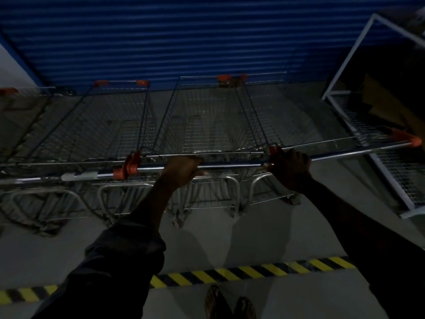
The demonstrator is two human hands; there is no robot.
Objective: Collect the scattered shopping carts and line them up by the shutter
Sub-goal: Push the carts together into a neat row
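Observation:
Wire shopping carts with orange corner caps stand side by side facing the blue roller shutter (184, 38). The middle cart (207, 116) is right in front of me, and both my hands grip its metal handle bar (230, 166). My left hand (181, 169) is closed over the bar near its middle. My right hand (288, 166) is closed on the bar's right end by an orange cap. Another cart (96, 125) sits to its left, and a further one (326, 143) lies to the right. The scene is dim.
A white-framed wire rack (358, 125) holding cardboard leans at the right. A yellow-and-black hazard stripe (230, 273) crosses the grey floor behind the carts. My feet (230, 303) stand just behind it. One more cart (13, 93) shows at the far left.

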